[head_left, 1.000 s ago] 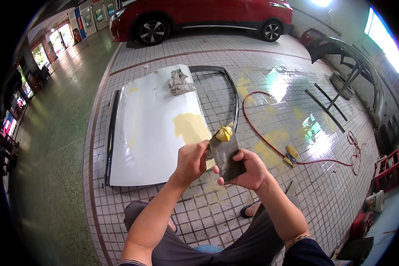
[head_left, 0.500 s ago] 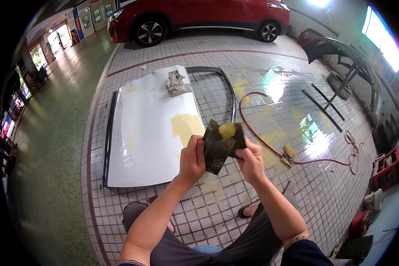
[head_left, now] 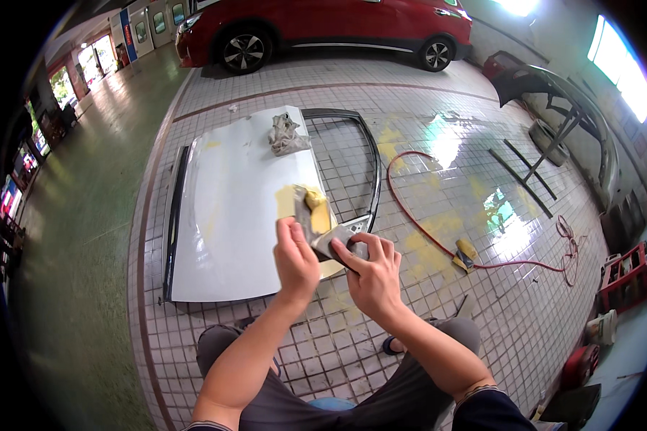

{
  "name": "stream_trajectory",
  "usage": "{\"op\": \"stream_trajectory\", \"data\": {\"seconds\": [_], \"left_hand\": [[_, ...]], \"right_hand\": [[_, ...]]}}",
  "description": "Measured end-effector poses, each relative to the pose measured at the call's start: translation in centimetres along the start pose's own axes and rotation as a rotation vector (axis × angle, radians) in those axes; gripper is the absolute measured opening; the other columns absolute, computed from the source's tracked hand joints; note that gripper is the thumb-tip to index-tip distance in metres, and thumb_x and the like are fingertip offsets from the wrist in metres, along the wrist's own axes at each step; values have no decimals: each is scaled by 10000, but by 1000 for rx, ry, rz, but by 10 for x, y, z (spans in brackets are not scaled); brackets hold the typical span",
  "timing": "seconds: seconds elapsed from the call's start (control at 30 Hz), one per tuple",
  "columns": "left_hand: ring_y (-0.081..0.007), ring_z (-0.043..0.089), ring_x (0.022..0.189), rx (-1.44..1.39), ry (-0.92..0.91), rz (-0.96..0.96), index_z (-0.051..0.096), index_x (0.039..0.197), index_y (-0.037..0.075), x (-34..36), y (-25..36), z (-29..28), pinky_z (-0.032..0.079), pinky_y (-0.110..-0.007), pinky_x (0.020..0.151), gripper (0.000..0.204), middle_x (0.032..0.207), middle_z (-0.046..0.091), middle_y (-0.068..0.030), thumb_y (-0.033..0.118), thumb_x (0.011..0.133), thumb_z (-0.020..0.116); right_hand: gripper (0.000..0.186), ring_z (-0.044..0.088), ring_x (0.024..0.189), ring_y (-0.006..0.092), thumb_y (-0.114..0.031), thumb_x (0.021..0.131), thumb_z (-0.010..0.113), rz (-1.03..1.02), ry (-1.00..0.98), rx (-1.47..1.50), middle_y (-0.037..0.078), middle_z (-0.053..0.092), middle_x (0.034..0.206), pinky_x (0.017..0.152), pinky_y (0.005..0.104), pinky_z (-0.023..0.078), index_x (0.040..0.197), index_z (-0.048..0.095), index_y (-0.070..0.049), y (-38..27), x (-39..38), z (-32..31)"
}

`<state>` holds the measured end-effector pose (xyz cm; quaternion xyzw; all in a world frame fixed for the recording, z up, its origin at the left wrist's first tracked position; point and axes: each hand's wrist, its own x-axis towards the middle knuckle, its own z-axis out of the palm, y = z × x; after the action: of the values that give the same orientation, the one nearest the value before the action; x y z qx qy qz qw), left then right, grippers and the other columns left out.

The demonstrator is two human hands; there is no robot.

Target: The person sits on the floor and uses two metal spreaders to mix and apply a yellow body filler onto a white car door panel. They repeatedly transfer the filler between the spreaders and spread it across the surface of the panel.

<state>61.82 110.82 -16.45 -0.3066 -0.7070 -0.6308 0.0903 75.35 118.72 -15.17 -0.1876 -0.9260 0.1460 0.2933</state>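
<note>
My left hand (head_left: 297, 264), fingers closed, grips a thin putty board (head_left: 301, 210) with a lump of yellow putty (head_left: 320, 218) on it. Closed around a flat putty spreader (head_left: 330, 244), my right hand (head_left: 376, 276) holds its edge against or just beside the near end of the board. Both hands are above the right side of a white car door (head_left: 226, 223) lying flat on the floor. A yellow filler patch (head_left: 285, 200) on the door is partly hidden by the board. A crumpled grey rag (head_left: 287, 135) rests toward the door's far end.
A red hose (head_left: 408, 208) curves over the tiled floor (head_left: 381, 323) to the right, with a yellow-and-dark object (head_left: 466, 255) beside it. Further right stand a bumper on a stand (head_left: 582, 108) and a tire (head_left: 548, 141). A red car (head_left: 338, 25) is parked beyond.
Both hands have moved left and slightly down. The board and spreader, earlier raised with dark faces showing, are now tilted so the putty lump and the spreader's grey face show.
</note>
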Motion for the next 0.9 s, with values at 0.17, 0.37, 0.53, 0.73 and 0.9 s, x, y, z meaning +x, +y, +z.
{"op": "stream_trajectory", "data": {"seconds": [0.17,0.37,0.53,0.73,0.9], "left_hand": [[-326,581,558,-85,-181,224,524,1067,22,25,0,-16,427,-384,536,179,670,567,-166,155,1089,408],[-214,496,591,-150,-204,201,537,1042,20,13,-1,-7,400,-335,566,198,672,518,-106,165,1090,412],[-117,421,701,-105,6,112,548,1047,-8,26,-11,-10,378,-282,647,262,778,491,-28,183,1098,376],[-93,362,723,-184,120,103,531,1099,-6,19,-6,1,334,-261,649,227,792,405,11,151,1092,366],[-137,437,726,-277,-34,289,500,1165,-17,-2,-13,3,383,-285,658,213,851,489,-50,125,1074,370]], "right_hand": [[550,596,1077,188,157,818,438,-30,221,825,154,580,1261,929,287,474,1297,665,9,38,27,-26],[542,578,970,162,105,817,480,138,-16,742,79,587,1286,861,253,467,1296,682,-51,58,25,-8],[444,698,951,315,-7,859,463,718,-416,1635,243,664,1189,826,426,574,1273,601,73,54,31,-37],[513,647,1122,410,-38,859,443,1143,-666,1909,245,583,1286,853,567,531,1364,447,56,45,13,-15],[493,620,1141,393,-87,878,427,1182,-634,1970,223,572,1296,889,569,498,1360,448,16,36,15,-20]]}}
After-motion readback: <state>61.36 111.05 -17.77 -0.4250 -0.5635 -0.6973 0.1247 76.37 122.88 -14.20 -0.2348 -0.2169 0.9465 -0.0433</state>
